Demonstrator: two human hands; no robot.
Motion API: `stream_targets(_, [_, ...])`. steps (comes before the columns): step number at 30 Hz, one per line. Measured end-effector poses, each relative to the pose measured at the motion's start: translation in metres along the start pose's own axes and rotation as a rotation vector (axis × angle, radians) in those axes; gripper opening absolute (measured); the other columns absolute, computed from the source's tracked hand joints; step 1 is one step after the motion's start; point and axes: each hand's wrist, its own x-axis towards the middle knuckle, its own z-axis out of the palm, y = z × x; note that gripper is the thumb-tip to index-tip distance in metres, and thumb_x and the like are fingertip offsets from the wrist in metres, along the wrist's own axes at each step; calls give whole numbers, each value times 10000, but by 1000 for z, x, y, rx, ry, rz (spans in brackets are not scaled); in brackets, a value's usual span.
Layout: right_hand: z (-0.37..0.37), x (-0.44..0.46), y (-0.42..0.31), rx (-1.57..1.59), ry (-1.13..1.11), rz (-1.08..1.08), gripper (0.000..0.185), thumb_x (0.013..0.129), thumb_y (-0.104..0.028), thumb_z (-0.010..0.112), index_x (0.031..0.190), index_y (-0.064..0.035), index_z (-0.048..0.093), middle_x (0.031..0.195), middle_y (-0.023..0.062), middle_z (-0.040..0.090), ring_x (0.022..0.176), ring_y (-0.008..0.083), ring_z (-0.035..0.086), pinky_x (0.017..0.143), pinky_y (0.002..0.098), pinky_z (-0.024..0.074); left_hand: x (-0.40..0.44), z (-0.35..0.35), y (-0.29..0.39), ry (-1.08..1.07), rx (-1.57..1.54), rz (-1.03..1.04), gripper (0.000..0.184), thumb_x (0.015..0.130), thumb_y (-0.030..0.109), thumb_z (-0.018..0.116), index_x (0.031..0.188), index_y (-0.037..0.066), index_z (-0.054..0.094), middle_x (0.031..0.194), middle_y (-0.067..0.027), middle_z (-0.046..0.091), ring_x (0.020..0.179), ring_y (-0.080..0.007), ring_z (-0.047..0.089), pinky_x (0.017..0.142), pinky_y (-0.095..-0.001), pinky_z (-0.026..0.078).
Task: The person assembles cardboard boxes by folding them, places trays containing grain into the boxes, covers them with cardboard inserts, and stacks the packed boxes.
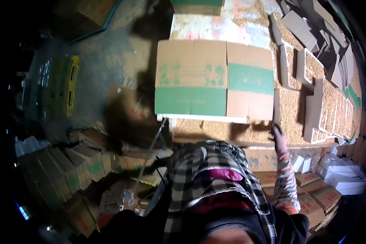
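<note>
A cardboard box with green bands [191, 77] lies flat in front of me, with a white edge along its near side. My right hand [279, 136], gloved with dark fingertips, is beside the box's near right corner; its fingers are apart, and I cannot tell whether they touch the box. At lower left, my left hand [129, 197] is closed at the low end of a long, thin pale strip [152, 144]. This strip slants up to the box's near left corner. Whether it is tape or a rod is unclear.
Grain-like brown pieces cover the work surface [215, 129]. White trays [331, 107] filled with them stand to the right, beside flattened cardboard [299, 30]. Folded cartons [75, 164] stand at left, near a yellow-edged pallet [72, 85]. Brown boxes [317, 203] lie at lower right.
</note>
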Motion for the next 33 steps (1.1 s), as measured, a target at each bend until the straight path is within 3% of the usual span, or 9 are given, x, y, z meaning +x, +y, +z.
stream_targets(4, [15, 125, -58, 247, -225, -158, 434, 952, -268, 487, 1313, -30, 454, 1136, 88, 604, 941, 161, 602, 822, 306, 482, 82, -214, 29, 1044, -305, 245, 429, 891, 179, 556, 1288, 36, 480, 1185, -183, 564, 976, -276, 586, 804, -366, 506])
stream_targets(8, [70, 169, -50, 568, -494, 92, 353, 950, -271, 501, 1179, -6, 541, 1025, 70, 623, 902, 157, 596, 797, 264, 487, 103, -382, 155, 516, -1973, 594, 626, 909, 550, 456, 1314, 74, 484, 1289, -80, 522, 1093, -208, 535, 934, -396, 427])
stream_targets(9, [76, 161, -41, 428, -444, 60, 354, 952, -269, 496, 1183, -4, 536, 1028, 70, 621, 906, 158, 593, 804, 265, 483, 69, -400, 189, -109, -2065, 776, 654, 908, 575, 432, 1333, 79, 461, 1309, -59, 511, 1134, -171, 500, 977, -320, 386])
stream_targets(14, [27, 111, -17, -37, -291, -43, 358, 962, -261, 471, 1202, 2, 511, 1042, 75, 613, 921, 165, 580, 840, 269, 462, 89, -341, 202, -158, -1893, 1020, 548, 977, 412, 399, 1404, 71, 357, 1380, -29, 445, 1246, -147, 417, 1052, -283, 302])
stream_targets(19, [6, 120, -95, 193, -35, -36, 391, 981, -240, 431, 1281, 10, 441, 1093, 84, 590, 986, 167, 548, 899, 274, 420, 16, -400, 213, 169, -1918, 310, 685, 934, 514, 424, 1393, 12, 356, 1404, -66, 410, 1282, -130, 377, 1080, -277, 247])
stream_targets(22, [29, 121, -136, -100, -301, -371, 648, 952, -405, 472, 1386, 49, 310, 1238, 106, 523, 1138, 203, 474, 985, 309, 340, -15, -442, 256, 372, -1496, 981, 619, 925, 481, 435, 1300, -11, 425, 1289, -95, 478, 1129, -145, 476, 935, -291, 394])
stream_targets(25, [21, 101, -188, -217, 194, -799, 567, 951, -417, 463, 1297, 31, 453, 1263, 117, 516, 1147, 226, 474, 1020, 315, 320, -95, -468, 284, 1110, -1416, 657, 462, 919, 236, 563, 1262, 24, 338, 1142, -97, 527, 957, -159, 556, 799, -292, 476])
stream_targets(27, [33, -2, -246, 321, 208, -792, 513, 954, -413, 455, 1214, 27, 501, 1138, 115, 557, 1008, 187, 523, 908, 323, 410, -172, -462, 266, 801, -1878, 1229, 320, 864, 79, 638, 1109, 39, 436, 1021, -62, 556, 931, -130, 557, 765, -263, 486])
stream_targets(33, [63, -72, -279, 184, 422, -980, 325, 839, -168, 684, 1062, 20, 541, 999, 88, 596, 891, 168, 553, 825, 282, 449, -204, -469, 258, 788, -1800, 1259, 200, 863, 181, 604, 1016, 55, 581, 937, -43, 619, 838, -139, 593, 793, -294, 478])
